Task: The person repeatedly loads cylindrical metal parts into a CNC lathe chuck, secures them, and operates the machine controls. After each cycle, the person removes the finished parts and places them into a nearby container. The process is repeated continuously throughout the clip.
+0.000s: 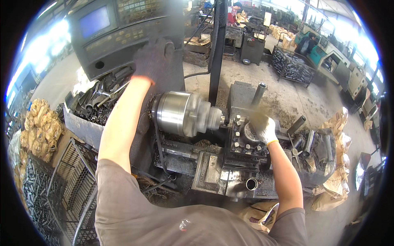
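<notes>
My left hand (154,62), in a dark glove with an orange cuff, is raised in front of the machine's control panel (102,45). It is blurred, and its fingers cannot be made out. My right hand (264,127), in a white glove dirtied dark at the fingers, is over the bolted tool post (246,137). Its fingers are smeared; whether they grip anything does not show. Just beyond it a metal tube (259,93) stands tilted. Left of the tool post is the lathe's shiny chuck (176,110), its stepped front blurred as if spinning.
A tray of dark metal parts and tools (102,96) sits below the panel. More tubes (308,143) lie at the right end of the machine. A black post (217,57) rises behind the chuck. At lower left are a wire basket (74,184) and wrapped bundles (41,127). Other people work far off.
</notes>
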The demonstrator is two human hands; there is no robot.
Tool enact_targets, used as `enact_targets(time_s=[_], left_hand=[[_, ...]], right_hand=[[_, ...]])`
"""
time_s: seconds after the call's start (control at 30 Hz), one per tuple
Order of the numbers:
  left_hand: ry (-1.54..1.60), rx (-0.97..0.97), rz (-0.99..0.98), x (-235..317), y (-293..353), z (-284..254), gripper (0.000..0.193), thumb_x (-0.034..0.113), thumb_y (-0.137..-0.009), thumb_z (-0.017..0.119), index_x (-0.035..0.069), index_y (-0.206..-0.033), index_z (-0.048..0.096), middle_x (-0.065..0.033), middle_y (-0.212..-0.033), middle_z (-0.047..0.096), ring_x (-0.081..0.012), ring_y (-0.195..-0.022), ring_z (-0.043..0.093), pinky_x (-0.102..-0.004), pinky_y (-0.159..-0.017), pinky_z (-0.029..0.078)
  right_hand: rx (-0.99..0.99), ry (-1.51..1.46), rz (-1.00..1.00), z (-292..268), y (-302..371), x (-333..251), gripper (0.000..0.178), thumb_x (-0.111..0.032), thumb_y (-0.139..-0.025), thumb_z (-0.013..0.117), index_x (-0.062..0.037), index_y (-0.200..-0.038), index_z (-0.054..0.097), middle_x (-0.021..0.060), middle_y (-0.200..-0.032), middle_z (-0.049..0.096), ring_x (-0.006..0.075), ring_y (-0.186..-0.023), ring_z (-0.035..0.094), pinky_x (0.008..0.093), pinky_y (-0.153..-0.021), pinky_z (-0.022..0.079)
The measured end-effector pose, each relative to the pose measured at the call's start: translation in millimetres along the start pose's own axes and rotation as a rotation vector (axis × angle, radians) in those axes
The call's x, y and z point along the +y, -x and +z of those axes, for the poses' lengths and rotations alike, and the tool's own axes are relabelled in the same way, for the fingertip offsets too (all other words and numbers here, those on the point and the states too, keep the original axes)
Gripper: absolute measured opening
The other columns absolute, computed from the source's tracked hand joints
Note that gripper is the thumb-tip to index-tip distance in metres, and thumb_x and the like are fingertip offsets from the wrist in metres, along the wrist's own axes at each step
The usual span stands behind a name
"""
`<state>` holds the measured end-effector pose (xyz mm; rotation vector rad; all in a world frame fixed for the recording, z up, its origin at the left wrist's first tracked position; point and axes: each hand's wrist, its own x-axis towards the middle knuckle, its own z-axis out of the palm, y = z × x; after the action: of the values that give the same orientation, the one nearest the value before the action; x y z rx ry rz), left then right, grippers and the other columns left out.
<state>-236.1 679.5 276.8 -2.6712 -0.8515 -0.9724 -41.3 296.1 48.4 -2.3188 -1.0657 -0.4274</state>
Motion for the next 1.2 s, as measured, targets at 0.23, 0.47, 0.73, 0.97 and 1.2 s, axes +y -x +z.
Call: enact_targets(time_s=[0.23,0.47,0.73,0.97,1.2], left_hand=[[-0.132,0.130,0.143,-2.4,-64.3,44.9,0.054,0.051,-0.110,0.047,0.007,-0.136,0.064,-0.0113,-0.171,0.037,-0.0429,-0.122,0.069,-0.0590,-0.102,0.053],[-0.289,-0.071,0.117,13.4,-85.7,46.8,0.056,0.053,-0.110,0.044,0.008,-0.136,0.064,-0.0112,-0.155,0.056,-0.0421,-0.120,0.070,-0.0583,-0.098,0.055],[0.107,0.127,-0.047,-49.2,-11.1,-3.3,0.048,0.054,-0.107,0.051,0.012,-0.124,0.067,-0.0169,-0.135,0.067,-0.0405,-0.118,0.070,-0.0553,-0.093,0.057],[0.062,0.332,-0.405,-192.9,16.7,-34.5,0.054,0.059,-0.103,0.057,0.010,-0.125,0.066,-0.0184,-0.134,0.066,-0.0428,-0.118,0.068,-0.0563,-0.096,0.053],[-0.122,0.241,-0.382,-209.0,-6.0,-23.6,0.053,0.057,-0.105,0.053,0.009,-0.124,0.065,-0.0183,-0.157,0.054,-0.0445,-0.123,0.068,-0.0596,-0.098,0.055]], right_hand=[[0.022,-0.094,-0.021,-20.8,11.8,-26.5,0.032,-0.035,-0.098,0.065,-0.0086,-0.098,0.082,0.0194,-0.098,0.078,0.0379,-0.089,0.075,0.0464,-0.082,0.058],[0.001,-0.130,0.103,-32.4,19.5,-42.8,0.028,-0.031,-0.097,0.067,-0.0068,-0.098,0.081,0.0187,-0.097,0.077,0.0391,-0.088,0.074,0.0462,-0.081,0.058],[-0.010,-0.166,0.081,-34.5,21.2,-42.5,0.027,-0.027,-0.098,0.068,-0.0038,-0.102,0.080,0.0214,-0.098,0.076,0.0409,-0.090,0.073,0.0451,-0.081,0.056],[-0.055,-0.133,0.130,-32.3,20.4,-41.6,0.028,-0.029,-0.100,0.067,-0.0034,-0.105,0.079,0.0228,-0.098,0.075,0.0404,-0.091,0.073,0.0444,-0.083,0.055],[-0.061,-0.142,0.140,-35.2,20.2,-45.0,0.030,-0.030,-0.100,0.066,-0.0029,-0.106,0.079,0.0228,-0.098,0.076,0.0391,-0.093,0.073,0.0439,-0.084,0.055]])
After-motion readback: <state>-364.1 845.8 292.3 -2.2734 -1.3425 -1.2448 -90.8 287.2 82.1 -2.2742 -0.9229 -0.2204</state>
